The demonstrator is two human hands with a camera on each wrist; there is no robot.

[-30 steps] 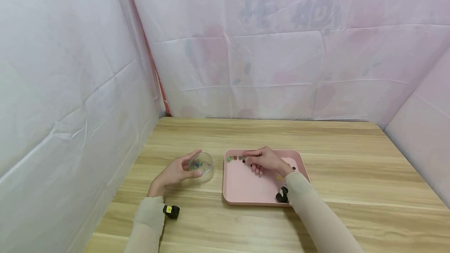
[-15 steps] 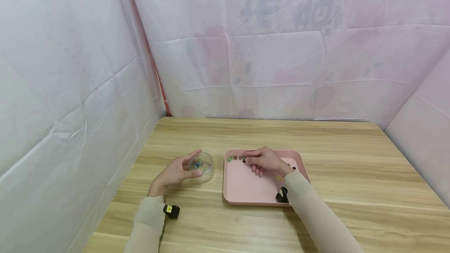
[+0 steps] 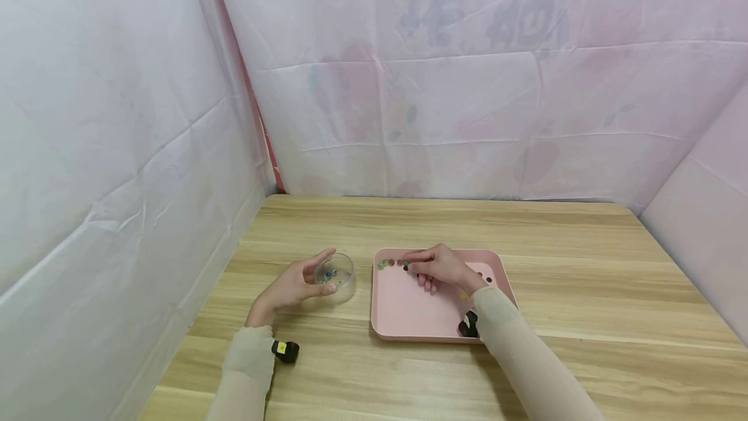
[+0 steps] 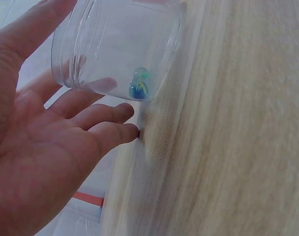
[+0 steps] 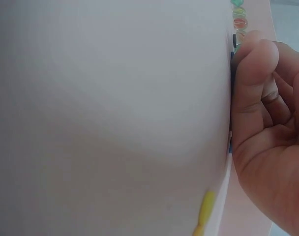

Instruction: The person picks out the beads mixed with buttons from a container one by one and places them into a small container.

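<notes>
My left hand (image 3: 296, 286) grips a clear plastic jar (image 3: 345, 291), thumb on one side and fingers on the other. Inside the jar lie a few blue and green glass marbles (image 4: 138, 89). My right hand (image 3: 442, 267) is over the far side of a pink tray (image 3: 409, 338). Its thumb and index finger pinch a green marble (image 3: 406, 262) at the end of a short row along the tray's far wall. In that row a red marble (image 3: 391, 262) and a light green marble (image 3: 382, 265) also show. A small dark piece (image 3: 406, 269) lies right at the thumb tip.
More small dark pieces (image 3: 489, 280) lie at the tray's right side. A yellow piece (image 5: 206, 209) sits on the tray floor by the right wrist. All of it stands on a wood-grain table (image 3: 345, 375), with white cloth (image 3: 456, 96) hanging behind and at both sides.
</notes>
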